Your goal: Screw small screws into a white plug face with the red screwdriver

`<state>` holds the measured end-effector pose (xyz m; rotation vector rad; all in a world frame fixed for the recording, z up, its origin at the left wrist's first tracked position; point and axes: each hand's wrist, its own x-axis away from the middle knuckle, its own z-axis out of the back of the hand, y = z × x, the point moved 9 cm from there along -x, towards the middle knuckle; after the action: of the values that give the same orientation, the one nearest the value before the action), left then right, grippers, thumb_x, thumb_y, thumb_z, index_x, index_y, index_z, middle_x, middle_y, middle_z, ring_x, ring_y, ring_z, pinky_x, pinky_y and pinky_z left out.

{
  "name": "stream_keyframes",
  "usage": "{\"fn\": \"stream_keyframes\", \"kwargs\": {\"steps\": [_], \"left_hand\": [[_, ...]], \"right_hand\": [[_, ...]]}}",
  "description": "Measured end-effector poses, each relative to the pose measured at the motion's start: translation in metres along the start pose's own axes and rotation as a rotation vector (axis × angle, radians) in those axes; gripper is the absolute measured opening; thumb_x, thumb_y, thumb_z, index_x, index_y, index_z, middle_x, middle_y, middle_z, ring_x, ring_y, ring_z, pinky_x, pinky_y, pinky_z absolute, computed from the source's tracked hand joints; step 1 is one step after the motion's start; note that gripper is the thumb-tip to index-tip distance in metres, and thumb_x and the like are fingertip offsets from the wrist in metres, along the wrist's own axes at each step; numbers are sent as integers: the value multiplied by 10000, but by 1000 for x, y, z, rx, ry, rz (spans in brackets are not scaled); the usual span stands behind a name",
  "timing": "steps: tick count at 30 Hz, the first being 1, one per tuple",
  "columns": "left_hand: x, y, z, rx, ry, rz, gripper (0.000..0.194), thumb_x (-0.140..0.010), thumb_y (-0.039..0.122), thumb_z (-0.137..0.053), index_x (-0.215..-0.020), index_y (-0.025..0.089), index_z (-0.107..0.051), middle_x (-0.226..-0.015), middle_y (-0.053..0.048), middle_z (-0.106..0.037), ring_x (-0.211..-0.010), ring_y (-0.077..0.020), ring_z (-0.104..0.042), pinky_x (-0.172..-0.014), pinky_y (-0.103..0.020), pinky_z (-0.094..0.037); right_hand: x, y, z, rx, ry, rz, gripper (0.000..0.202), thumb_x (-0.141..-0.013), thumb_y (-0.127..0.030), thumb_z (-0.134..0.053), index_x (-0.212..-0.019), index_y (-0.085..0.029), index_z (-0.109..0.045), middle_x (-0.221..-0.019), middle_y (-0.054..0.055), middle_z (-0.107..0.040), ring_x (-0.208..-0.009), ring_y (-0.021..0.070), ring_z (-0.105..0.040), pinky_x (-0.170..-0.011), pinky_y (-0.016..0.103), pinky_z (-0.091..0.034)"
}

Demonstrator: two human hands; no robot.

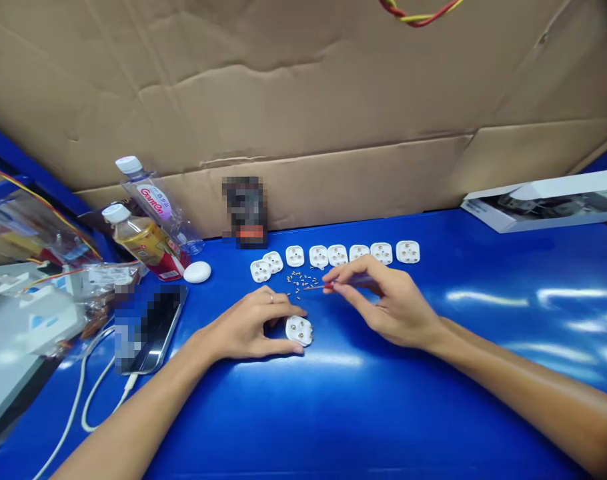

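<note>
My left hand (251,327) rests on the blue table (433,347) and pinches a small white plug insert (299,330) between thumb and fingers. My right hand (383,300) holds a thin screwdriver (319,287) with a red handle, its tip pointing left toward a scatter of several tiny screws (299,280). Behind the screws lies a row of several more white plug inserts (337,255), face up.
Two capped drink bottles (146,233) lie at the back left beside a white oval case (197,271). A phone (151,327) with a white cable (91,387) is on the left. A white box (548,200) sits back right. Cardboard (303,100) walls the back.
</note>
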<state>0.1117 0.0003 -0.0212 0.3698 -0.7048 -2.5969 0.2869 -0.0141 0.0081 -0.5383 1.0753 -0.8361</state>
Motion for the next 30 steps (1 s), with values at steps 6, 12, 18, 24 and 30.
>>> {"fn": "stream_keyframes", "kwargs": {"steps": [6,12,18,24,30], "left_hand": [[0,-4,2,-20,21,39,514,-933,583,-766,-1259,187,-743,-981,-69,-765,-859,-201,-672,-822,-319,-467],[0,-4,5,-54,41,46,388,-912,511,-803,-1132,194,-752,-925,-39,-755,-830,-191,-674,-798,-310,-453],[0,-5,13,-165,103,68,330,-926,455,-761,-1137,201,-754,-994,-64,-787,-901,-225,-729,-823,-327,-501],[2,-13,24,-87,208,193,434,-876,489,-796,-1183,188,-738,-1005,-71,-777,-849,-224,-700,-799,-344,-538],[7,-24,39,164,468,309,263,-894,355,-799,-1082,186,-727,-969,-38,-764,-759,-163,-640,-696,-290,-490]], "right_hand": [[5,7,-15,102,-119,-10,61,-1057,-211,-566,-1080,-242,-613,-1116,87,-802,-987,220,-805,-855,381,-691],[7,8,-21,97,-158,-10,81,-1069,-220,-546,-1100,-250,-614,-1124,73,-796,-1033,220,-795,-891,390,-685],[5,9,-17,88,-134,-27,83,-1066,-229,-556,-1107,-244,-627,-1128,84,-800,-1006,226,-802,-886,400,-690],[4,5,-9,27,-81,-27,67,-1059,-221,-586,-1102,-250,-630,-1132,81,-795,-1001,218,-809,-883,367,-697],[5,-2,-8,-93,-50,-24,97,-1060,-189,-599,-1118,-261,-627,-1157,70,-783,-1010,202,-814,-896,335,-699]]}}
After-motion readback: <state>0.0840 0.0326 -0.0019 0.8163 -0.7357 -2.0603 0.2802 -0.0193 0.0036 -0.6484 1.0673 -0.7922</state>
